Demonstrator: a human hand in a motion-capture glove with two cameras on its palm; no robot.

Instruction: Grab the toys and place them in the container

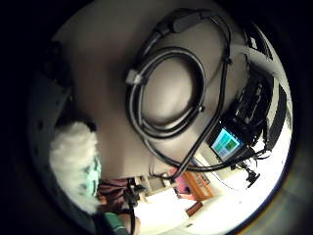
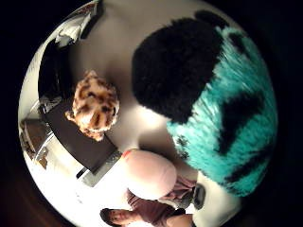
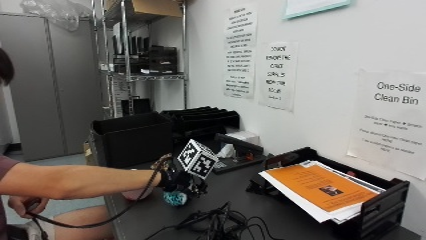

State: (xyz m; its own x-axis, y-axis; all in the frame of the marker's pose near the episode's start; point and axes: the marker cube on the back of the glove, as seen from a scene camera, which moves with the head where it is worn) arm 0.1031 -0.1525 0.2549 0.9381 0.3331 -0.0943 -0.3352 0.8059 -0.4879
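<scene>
My gloved right hand (image 3: 174, 182) reaches out over the dark table (image 3: 279, 215), just above a teal and black plush toy (image 3: 176, 198). That toy (image 2: 213, 109) is close to the palm and fills much of the thumb side view. A pink round toy (image 2: 149, 172) lies next to it, partly hidden behind my forearm in the outside view (image 3: 136, 194). A leopard-spotted plush (image 2: 93, 105) sits further off, beside a black container (image 3: 130, 137). I cannot see how the hand meets the teal toy.
A coil of black cable (image 1: 166, 93) lies on the table near the hand, also seen in a tangle (image 3: 213, 222) at the front edge. A black paper tray with orange sheets (image 3: 319, 187) stands at the right. More black trays (image 3: 200, 120) sit by the wall.
</scene>
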